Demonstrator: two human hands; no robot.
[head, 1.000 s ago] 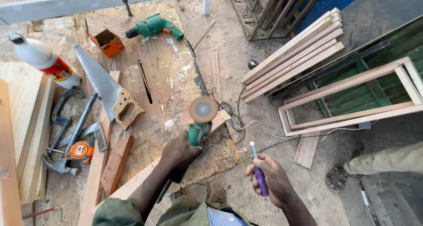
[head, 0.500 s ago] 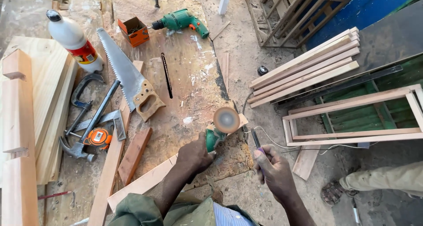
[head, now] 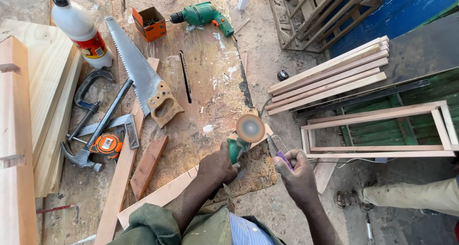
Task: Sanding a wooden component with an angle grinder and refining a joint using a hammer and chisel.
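**A:** What are the hands doing?

**B:** The left hand (head: 217, 168) is closed around the green body of an angle grinder (head: 241, 140). Its round sanding disc (head: 250, 128) faces up and looks blurred. The grinder sits over the near right corner of a worn workbench (head: 210, 82). The right hand (head: 296, 171) is closed around a screwdriver with a purple handle (head: 282, 157), its metal tip pointing toward the disc, just beside it. Whether tip and grinder touch, I cannot tell.

**A:** What lies close to the hands?

**B:** A pale wooden plank (head: 167, 195) runs under the left forearm. A short reddish wood block (head: 148, 166) lies just to the left of it.

**A:** And farther out?

**B:** On the bench there is a handsaw (head: 141, 77) with a wooden handle, a dark pencil-like tool (head: 185, 76), a small orange box of screws (head: 149, 22) and a green electric drill (head: 203, 14). To the left lie a hammer (head: 98, 130), an orange tape measure (head: 107, 144), a metal square (head: 119, 125), a clamp (head: 88, 94) and a white bottle with a red label (head: 81, 30). Stacked boards (head: 28, 130) fill the far left edge. To the right, on the ground, are a bundle of wooden slats (head: 330, 80) and a wooden frame (head: 382, 130). Another person's trouser leg and sandalled foot (head: 349, 197) show at lower right.
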